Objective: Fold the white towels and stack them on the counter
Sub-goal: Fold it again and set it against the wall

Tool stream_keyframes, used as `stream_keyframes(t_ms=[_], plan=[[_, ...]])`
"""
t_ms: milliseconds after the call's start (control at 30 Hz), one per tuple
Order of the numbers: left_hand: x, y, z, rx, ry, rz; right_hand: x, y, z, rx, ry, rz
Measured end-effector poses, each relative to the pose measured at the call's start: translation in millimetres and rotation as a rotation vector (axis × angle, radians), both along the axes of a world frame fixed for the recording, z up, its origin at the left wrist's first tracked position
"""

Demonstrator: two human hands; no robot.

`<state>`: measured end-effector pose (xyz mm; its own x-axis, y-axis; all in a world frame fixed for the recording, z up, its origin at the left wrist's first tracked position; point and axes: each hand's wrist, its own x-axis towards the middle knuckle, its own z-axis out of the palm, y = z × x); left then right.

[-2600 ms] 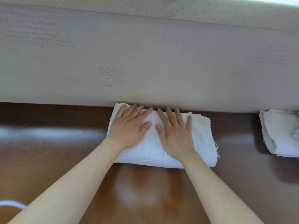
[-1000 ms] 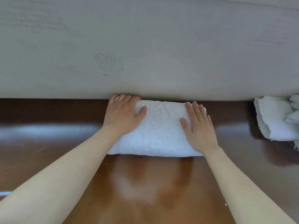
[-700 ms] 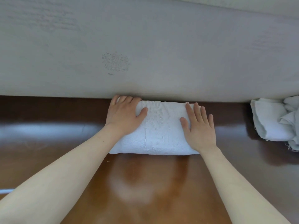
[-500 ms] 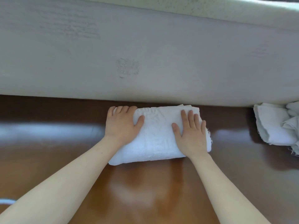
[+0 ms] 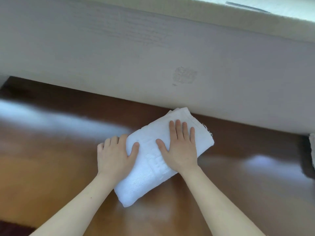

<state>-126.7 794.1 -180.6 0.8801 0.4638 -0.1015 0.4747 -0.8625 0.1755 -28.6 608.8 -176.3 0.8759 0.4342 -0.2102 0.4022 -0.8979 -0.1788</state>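
Observation:
A folded white towel (image 5: 150, 169) lies at an angle on the glossy brown counter (image 5: 51, 159), its far corner close to the grey wall. My left hand (image 5: 114, 154) sits at the towel's left edge with the thumb on top and the fingers curling over the side. My right hand (image 5: 180, 147) lies flat on the towel's upper right part, fingers straight and spread.
A pale grey wall (image 5: 153, 57) runs along the back of the counter. A sliver of other white towels (image 5: 312, 149) shows at the right edge. Bright reflections streak the counter on the left and right.
The towel has turned from lying parallel to the wall to lying diagonally, and sits further from the wall. Both hands stayed on it. The view swung left, pushing the other towels nearly out.

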Motion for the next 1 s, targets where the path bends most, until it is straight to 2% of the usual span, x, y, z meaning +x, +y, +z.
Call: stream_keyframes(t_ms=[167,333,433,600,700,767,833,900,1000], plan=[[-48.0,7.3,-2.4,-0.07,-0.047,0.101,6.8,27.9,3.0,-0.002,0.032,0.239],[-96.3,16.5,0.7,-0.396,-0.114,0.298,13.5,62.0,7.1,-0.025,0.032,0.552],[-117.5,3.7,4.2,-0.51,-0.108,0.387,15.5,89.1,8.1,-0.049,-0.003,0.698],[-125.6,-38.8,3.7,-0.732,-0.107,0.42,-5.0,138.8,5.6,-0.063,-0.035,0.754],[-111.7,-51.9,6.4,-0.874,-0.145,0.324,-15.3,151.7,3.3,-0.026,-0.011,0.772],[-100.6,-40.9,0.2,-0.73,-0.155,0.223,-13.0,146.3,6.3,0.063,0.022,0.743],[-86.0,-19.6,-8.6,-0.526,-0.227,0.21,-8.6,129.4,8.3,0.153,0.05,0.639],[-65.7,1.3,-12.0,-0.34,-0.356,0.194,-8.4,107.4,9.2,0.187,0.023,0.51],[-25.7,19.4,-4.7,-0.02,-0.627,0.001,-14.1,73.7,11.3,0.2,0.043,0.306]])
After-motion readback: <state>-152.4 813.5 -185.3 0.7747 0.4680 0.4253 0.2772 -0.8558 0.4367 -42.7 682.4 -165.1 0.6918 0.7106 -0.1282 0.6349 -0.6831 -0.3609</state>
